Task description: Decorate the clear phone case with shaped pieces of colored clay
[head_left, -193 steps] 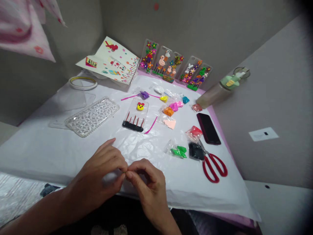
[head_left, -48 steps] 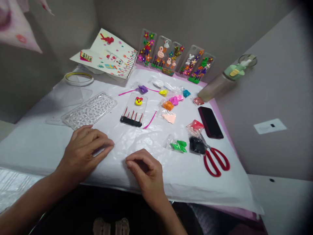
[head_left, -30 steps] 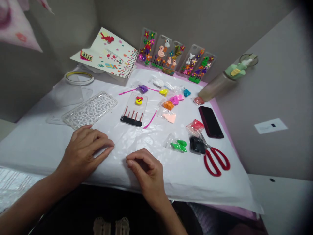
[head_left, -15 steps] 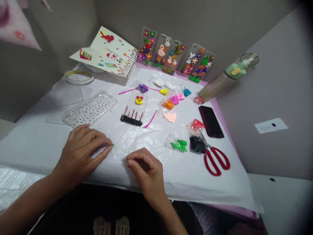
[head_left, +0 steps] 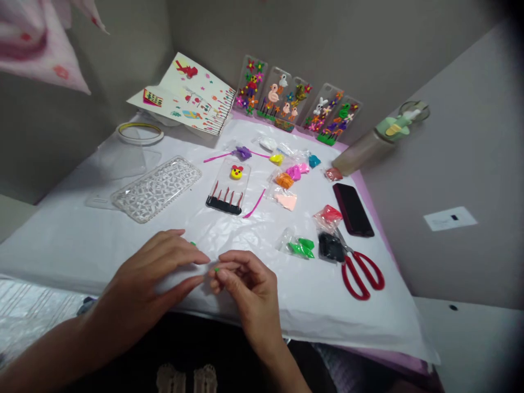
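My right hand [head_left: 249, 284] has a tiny piece of green clay [head_left: 216, 269] between its thumb and fingers, just above the white sheet. Close beside it is my left hand [head_left: 158, 270], its thumb and fingers apart around nothing. Past the left fingers, another small green bit [head_left: 193, 243] lies on the sheet. Farther off, a clear phone case [head_left: 229, 185] carries a yellow clay face with red on top, thin brown stems and a black strip along its near edge. A bag of green clay [head_left: 301, 247] lies right of my hands.
Red-handled scissors [head_left: 362, 274] lie on the right beside black clay [head_left: 331, 246] and a phone [head_left: 353, 209]. A textured clear case [head_left: 158, 188] is at left. Decorated cases [head_left: 282, 98] stand along the back, with a bottle [head_left: 364, 147] at back right.
My left hand has moved right, toward the right hand, and its fingertips have parted from a green bit left on the sheet. Green clay now shows in my right fingers. The view has shifted slightly.
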`<action>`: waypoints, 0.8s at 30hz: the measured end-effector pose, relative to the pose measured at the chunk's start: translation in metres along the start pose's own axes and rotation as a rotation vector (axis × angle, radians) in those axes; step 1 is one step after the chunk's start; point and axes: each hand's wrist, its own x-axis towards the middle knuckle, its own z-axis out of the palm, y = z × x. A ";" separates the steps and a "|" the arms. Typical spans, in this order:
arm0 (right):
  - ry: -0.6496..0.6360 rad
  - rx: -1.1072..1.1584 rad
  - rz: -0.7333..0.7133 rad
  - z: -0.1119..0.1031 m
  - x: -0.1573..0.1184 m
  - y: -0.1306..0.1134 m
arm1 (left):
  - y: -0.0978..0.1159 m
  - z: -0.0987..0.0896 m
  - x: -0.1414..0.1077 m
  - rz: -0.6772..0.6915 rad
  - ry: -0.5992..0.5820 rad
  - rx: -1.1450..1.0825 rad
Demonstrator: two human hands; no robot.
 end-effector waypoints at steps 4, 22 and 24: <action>-0.026 -0.022 -0.035 0.007 -0.002 0.001 | 0.005 0.005 0.002 -0.023 -0.022 -0.058; -0.072 -0.396 -0.168 0.008 -0.006 -0.001 | 0.000 0.004 -0.002 0.044 -0.028 -0.053; -0.076 -0.401 -0.167 0.007 -0.006 -0.001 | 0.001 0.004 -0.002 0.016 -0.017 -0.080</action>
